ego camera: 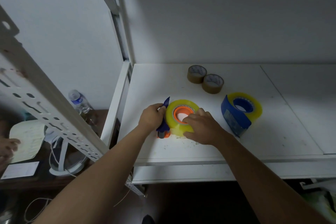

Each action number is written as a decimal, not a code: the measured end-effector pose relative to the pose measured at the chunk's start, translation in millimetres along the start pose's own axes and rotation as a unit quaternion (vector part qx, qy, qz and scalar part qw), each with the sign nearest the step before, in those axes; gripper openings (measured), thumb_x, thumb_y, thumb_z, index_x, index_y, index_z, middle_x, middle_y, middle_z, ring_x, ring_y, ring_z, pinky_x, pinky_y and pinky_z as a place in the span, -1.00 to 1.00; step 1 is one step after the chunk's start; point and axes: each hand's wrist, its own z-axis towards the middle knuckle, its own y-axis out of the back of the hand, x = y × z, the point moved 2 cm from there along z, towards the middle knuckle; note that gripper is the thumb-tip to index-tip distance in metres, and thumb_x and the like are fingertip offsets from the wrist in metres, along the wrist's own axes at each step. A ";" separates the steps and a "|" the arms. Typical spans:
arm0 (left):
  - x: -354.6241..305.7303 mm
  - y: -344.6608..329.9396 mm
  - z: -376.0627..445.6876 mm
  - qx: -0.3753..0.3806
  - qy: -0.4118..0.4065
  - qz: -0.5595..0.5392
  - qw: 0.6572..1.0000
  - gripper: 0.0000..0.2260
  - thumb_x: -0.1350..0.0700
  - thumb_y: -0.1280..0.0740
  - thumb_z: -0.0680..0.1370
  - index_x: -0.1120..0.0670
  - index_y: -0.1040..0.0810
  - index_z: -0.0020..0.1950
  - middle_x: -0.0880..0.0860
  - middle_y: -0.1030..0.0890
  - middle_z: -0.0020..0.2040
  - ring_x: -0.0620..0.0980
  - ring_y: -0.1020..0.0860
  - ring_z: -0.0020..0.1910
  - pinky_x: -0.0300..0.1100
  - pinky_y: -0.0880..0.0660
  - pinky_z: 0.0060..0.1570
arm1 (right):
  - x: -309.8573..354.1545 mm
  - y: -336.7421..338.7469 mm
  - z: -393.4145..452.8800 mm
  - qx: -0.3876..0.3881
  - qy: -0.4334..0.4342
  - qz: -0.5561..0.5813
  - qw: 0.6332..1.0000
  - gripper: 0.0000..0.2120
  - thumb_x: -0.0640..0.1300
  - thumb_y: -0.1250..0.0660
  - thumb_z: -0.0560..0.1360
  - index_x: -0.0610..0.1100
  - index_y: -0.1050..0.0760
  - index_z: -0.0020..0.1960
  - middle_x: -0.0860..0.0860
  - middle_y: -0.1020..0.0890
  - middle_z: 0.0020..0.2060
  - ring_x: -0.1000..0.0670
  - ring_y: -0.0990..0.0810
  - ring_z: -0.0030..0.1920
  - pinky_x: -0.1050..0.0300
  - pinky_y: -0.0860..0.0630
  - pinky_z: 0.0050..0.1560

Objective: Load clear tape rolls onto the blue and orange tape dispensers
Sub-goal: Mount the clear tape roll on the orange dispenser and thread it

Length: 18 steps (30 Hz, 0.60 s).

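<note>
Lying on the white shelf (200,151) are two dispensers, each carrying one clear roll. Both hands work at the orange dispenser (179,114): the left hand (151,117) is closed around its dark blue handle (164,116), while the right hand (201,127) rests spread over its clear tape roll (174,112), gripping nothing. The blue dispenser (234,120) sits loaded well to the right. Two brown tape rolls (205,79) stand touching behind; their core print is unreadable, like the bottle (79,101) label.

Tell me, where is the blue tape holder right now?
In the head view, the blue tape dispenser sits on the white shelf, to the right of both hands, already carrying a clear tape roll, with two brown tape rolls just behind it.
</note>
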 end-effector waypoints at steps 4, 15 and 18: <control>-13.6 -6.3 7.8 0.010 -0.022 0.023 0.999 -0.71 0.00 -0.16 0.63 0.02 -0.59 0.25 0.08 -0.63 0.18 0.12 -0.56 0.16 -0.09 -0.48 0.14 | 2.4 -3.0 -4.8 -0.018 -0.026 -0.032 0.999 -0.55 0.22 -0.22 0.50 -0.04 -0.47 0.25 0.01 -0.55 0.22 -0.12 -0.35 0.28 -0.04 -0.27 0.22; 13.3 -35.3 -43.7 -0.125 -0.051 -0.099 0.986 -0.86 0.16 -0.20 0.59 0.07 -0.53 0.07 0.00 -0.60 -0.03 0.01 -0.55 -0.05 -0.13 -0.49 -0.05 | 0.2 -19.8 -10.0 -0.143 -0.138 0.014 0.980 -0.56 0.21 -0.30 0.45 -0.12 -0.47 0.11 -0.01 -0.62 -0.02 -0.08 -0.56 0.01 -0.05 -0.35 0.14; 20.7 -48.5 -47.1 -0.085 -0.057 -0.086 0.991 -0.79 0.14 -0.23 0.57 0.02 -0.54 0.18 -0.01 -0.58 0.00 -0.02 -0.55 -0.04 -0.08 -0.52 0.00 | 3.3 -23.7 -10.8 -0.160 -0.108 0.028 0.981 -0.49 0.14 -0.35 0.40 -0.11 -0.41 0.25 -0.04 -0.56 0.04 -0.12 -0.53 0.04 -0.08 -0.40 0.10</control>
